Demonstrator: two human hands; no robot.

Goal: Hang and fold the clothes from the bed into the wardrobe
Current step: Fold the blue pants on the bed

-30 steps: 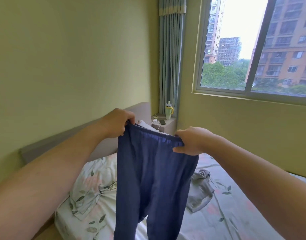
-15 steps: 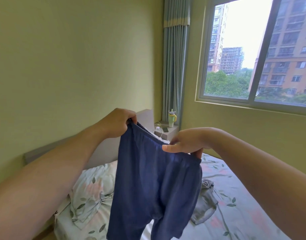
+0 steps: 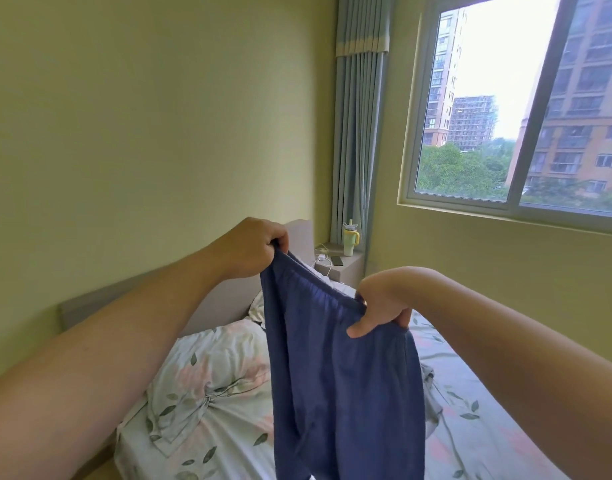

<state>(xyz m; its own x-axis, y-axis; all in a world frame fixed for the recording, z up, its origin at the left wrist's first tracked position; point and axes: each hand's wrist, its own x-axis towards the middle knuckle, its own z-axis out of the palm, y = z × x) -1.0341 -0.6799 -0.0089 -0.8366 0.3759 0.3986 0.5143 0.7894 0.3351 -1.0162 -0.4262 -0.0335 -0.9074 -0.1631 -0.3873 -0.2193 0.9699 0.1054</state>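
Right hand point(image 3: 380, 306) lower on trousers point(image 3: 339, 375)

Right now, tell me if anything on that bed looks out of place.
A grey garment lies crumpled on the floral sheet, partly hidden behind the blue trousers that both hands hold up by the waistband. Nothing looks spilled or damaged.

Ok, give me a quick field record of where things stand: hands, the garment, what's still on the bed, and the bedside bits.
left hand: gripping one end of the waistband
right hand: pinching the other end of the waistband
blue trousers: held up over the bed, legs hanging down
bed: floral sheet, pillow at the head
grey garment: crumpled on the bed, mostly hidden behind the trousers
bedside shelf: cup, phone, white cable
wardrobe: not in view
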